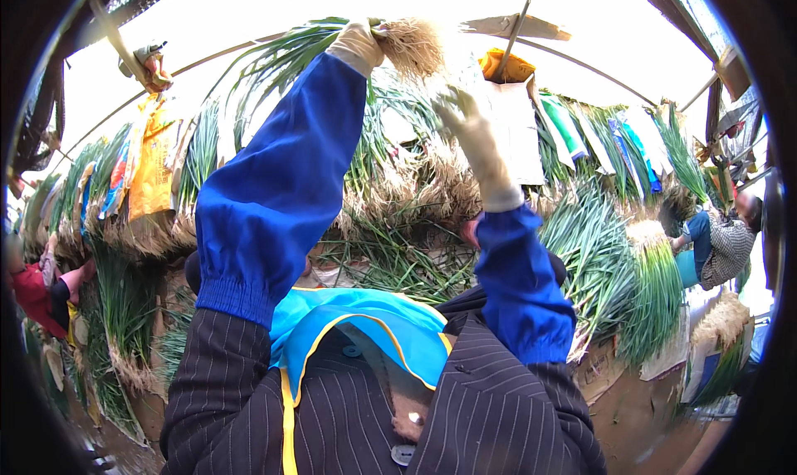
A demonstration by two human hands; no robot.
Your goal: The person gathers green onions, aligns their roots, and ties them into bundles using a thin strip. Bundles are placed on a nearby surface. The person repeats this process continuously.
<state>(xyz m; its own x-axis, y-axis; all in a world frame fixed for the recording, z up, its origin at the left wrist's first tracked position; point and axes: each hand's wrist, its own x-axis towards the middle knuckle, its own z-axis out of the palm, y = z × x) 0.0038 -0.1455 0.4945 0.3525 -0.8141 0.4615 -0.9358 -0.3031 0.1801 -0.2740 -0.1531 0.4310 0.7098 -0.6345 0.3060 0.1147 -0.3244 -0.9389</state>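
My left hand point(363, 44), in a pale glove below a blue sleeve cover, grips a bunch of green onions point(292, 55) raised at the top of the view. The green leaves hang to the left, and the pale roots point(414, 47) point right. My right hand point(464, 123), also gloved and slightly blurred, is lifted to the lower right of the roots with its fingers apart, touching nothing that I can make out. Behind both hands lies a row of green onions with tangled roots point(429, 192). Loose green leaves point(398, 260) lie just beyond my blue apron.
More green onions point(591, 245) are piled at the right, beside an upright bundle point(654, 288). Yellow sacks point(152, 164) and other sacks lie over the long row. A person point(725, 245) sits at the far right, another point(43, 294) at the far left. Poles point(520, 24) cross overhead.
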